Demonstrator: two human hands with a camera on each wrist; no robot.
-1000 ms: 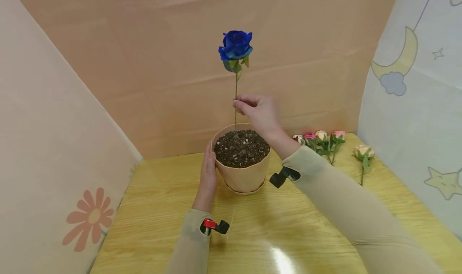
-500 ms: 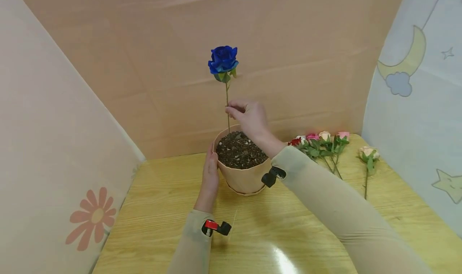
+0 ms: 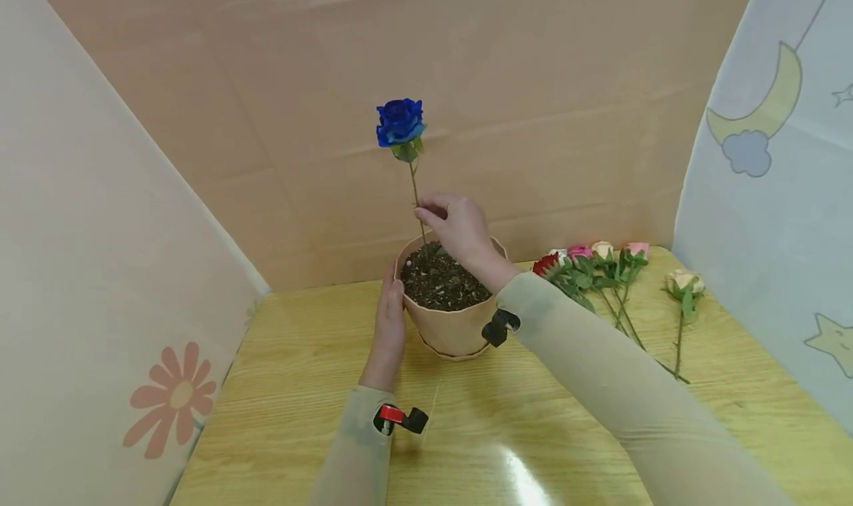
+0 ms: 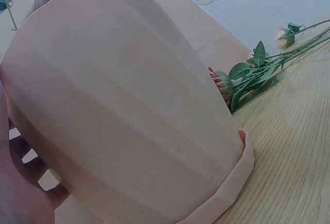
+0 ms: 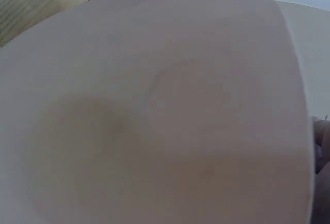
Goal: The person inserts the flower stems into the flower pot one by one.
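A blue artificial rose (image 3: 400,123) stands tilted to the left over a peach flowerpot (image 3: 453,332) filled with dark soil (image 3: 443,287). My right hand (image 3: 463,232) pinches its thin stem between thumb and fingertips, just above the pot's rim. The stem's lower end goes down into the soil toward the back. My left hand (image 3: 386,332) rests along the left side of the pot, steadying its wall, fingers stretched out. In the left wrist view the pot wall (image 4: 124,100) fills most of the picture; in the right wrist view the pot (image 5: 170,95) hides most of the rest.
At the right on the wooden table (image 3: 300,358) lie several artificial roses, among them a red rose (image 3: 546,264), a pink rose (image 3: 636,250) and a separate cream rose (image 3: 684,281). A saucer (image 3: 460,357) sits under the pot. Cloth walls enclose the table's back and sides.
The blue rose has moved down and left, its stem now lower in the soil and leaning left. My right hand has come down with it. The left hand stays at the pot.
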